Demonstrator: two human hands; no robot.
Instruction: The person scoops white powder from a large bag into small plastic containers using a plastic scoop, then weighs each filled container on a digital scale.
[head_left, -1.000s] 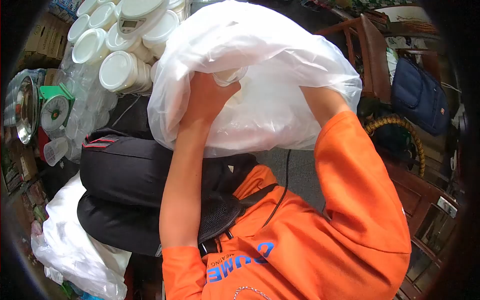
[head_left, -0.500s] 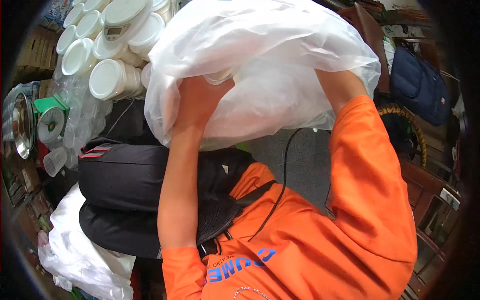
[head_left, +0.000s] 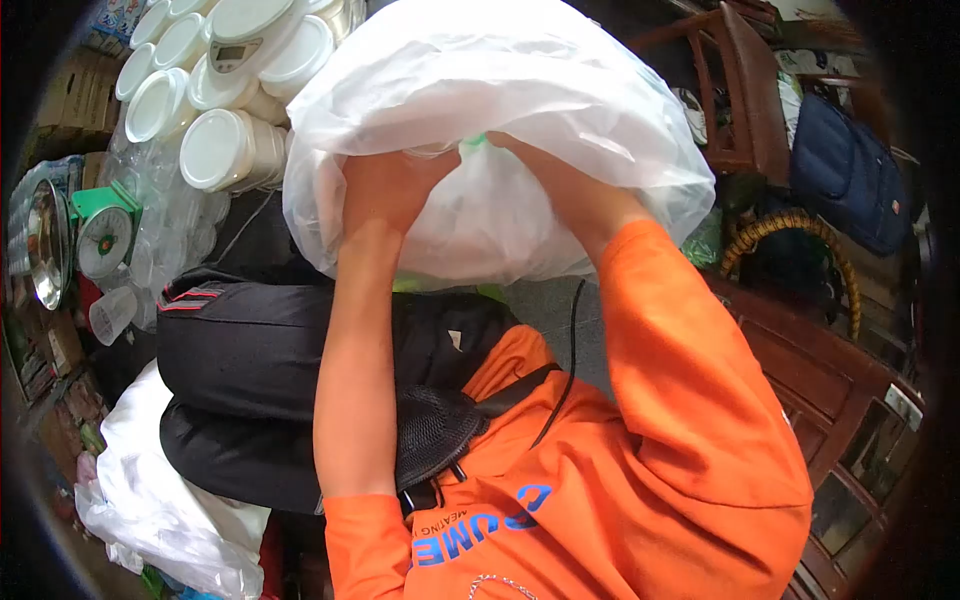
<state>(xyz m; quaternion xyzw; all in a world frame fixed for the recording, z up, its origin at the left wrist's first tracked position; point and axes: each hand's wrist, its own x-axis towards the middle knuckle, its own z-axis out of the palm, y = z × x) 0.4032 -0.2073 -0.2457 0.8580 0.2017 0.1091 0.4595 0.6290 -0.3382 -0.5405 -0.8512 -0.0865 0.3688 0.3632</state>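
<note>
Both hands reach into the mouth of a large white translucent plastic bag (head_left: 560,90). Inside it on the left, my left hand (head_left: 385,190) is curled at a pale round-rimmed plastic tub (head_left: 430,150), its thumb pointing right; the far fingers are hidden. My right hand (head_left: 530,165) comes in from the right, close to the tub and a small green spot. Its fingertips are out of sight behind the bag's folds, so its grip does not show. The tub's contents cannot be made out.
Several lidded white tubs (head_left: 215,150) are stacked at the upper left, with a digital scale (head_left: 240,30) on top. A green dial scale (head_left: 105,225) stands at far left beside clear plastic containers. A wooden chair (head_left: 750,90) and a blue backpack (head_left: 845,175) are at the right.
My right hand has moved left inside the bag, toward my left hand. The bag's right side has drawn in to the left, uncovering more of the chair. My left hand has stayed nearly in place.
</note>
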